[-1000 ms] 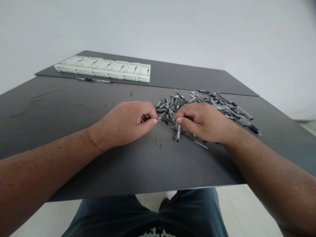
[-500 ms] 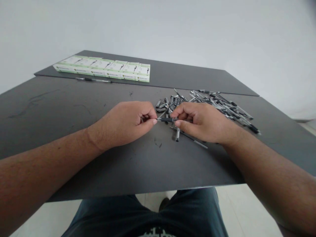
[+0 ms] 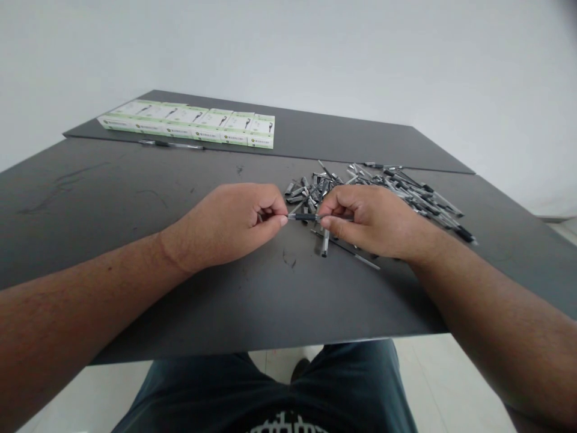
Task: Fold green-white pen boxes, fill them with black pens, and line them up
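A pen (image 3: 305, 217) with a black grip is stretched level between my two hands, above the front of the table. My left hand (image 3: 243, 222) pinches its left end between thumb and forefinger. On its right part my right hand (image 3: 367, 219) is closed, thumb and fingertips pressed against the barrel; the fingers hide the rest of it. Just below the right fingertips a pen cap (image 3: 325, 243) lies on the table, near a thin refill (image 3: 360, 260). Behind and beside my right hand spreads a pile of pen parts (image 3: 419, 195), partly hidden by it.
Several white and green boxes (image 3: 234, 127) stand in a row at the back left of the dark table (image 3: 252, 307). In front of them lies a single pen (image 3: 171, 145). More small caps (image 3: 295, 193) are heaped behind the hands. The table's front edge is near my legs.
My right fingertips have shifted slightly to the right along the pen. My left hand keeps its pinch. The pile and boxes stay as they were.
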Available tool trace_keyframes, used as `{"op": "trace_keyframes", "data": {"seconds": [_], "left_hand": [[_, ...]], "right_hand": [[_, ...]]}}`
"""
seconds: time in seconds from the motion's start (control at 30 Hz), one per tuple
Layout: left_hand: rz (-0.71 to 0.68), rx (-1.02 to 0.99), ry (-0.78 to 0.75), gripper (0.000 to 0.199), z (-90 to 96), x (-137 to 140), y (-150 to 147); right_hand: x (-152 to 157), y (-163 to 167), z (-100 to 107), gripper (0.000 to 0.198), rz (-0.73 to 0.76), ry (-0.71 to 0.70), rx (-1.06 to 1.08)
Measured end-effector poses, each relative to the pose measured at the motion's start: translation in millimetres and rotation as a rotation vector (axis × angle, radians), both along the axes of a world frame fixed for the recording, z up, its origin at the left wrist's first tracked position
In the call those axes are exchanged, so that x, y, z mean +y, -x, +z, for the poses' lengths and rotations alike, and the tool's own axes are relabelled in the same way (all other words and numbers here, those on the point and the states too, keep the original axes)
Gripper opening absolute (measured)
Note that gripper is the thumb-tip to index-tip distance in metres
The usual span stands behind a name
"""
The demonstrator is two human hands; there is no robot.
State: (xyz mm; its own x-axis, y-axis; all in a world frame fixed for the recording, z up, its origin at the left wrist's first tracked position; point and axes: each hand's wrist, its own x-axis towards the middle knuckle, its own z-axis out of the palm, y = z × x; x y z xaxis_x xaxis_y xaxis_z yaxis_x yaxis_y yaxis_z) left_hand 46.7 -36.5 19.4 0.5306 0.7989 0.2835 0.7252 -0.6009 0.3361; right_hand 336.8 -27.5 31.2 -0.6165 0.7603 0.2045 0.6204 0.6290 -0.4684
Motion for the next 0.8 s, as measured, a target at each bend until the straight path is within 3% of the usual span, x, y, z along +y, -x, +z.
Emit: {"op": "trace_keyframes", "data": {"seconds": [0.1,0.3,0.47,0.67,0.8], "left_hand": [[-0.008,-0.006,0.001,0.022,0.3,-0.1,0.1],[0.002,-0.001,0.014,0.020,-0.6,0.7,0.2],[-0.006,0.003,0.018,0.022,0.1,0.4,-0.9],[-0.005,0.000,0.012,0.021,0.4,0.4,-0.3],[-0.009,-0.001,0.023,0.021,0.1,0.2,-0.1]], "right_hand": [[-0.4,0.8,1.6,0.018,0.056,-0.073,-0.023],[-0.3,0.2,0.6,0.012,-0.018,0.045,0.001],[1.1,0.5,1.5,0.027,0.087,-0.083,-0.034],[-0.9,-0.7,-0.5,0.013,-0.017,0.049,0.010],[0.1,0.0,1.3,0.019,0.056,-0.071,-0.032]]}}
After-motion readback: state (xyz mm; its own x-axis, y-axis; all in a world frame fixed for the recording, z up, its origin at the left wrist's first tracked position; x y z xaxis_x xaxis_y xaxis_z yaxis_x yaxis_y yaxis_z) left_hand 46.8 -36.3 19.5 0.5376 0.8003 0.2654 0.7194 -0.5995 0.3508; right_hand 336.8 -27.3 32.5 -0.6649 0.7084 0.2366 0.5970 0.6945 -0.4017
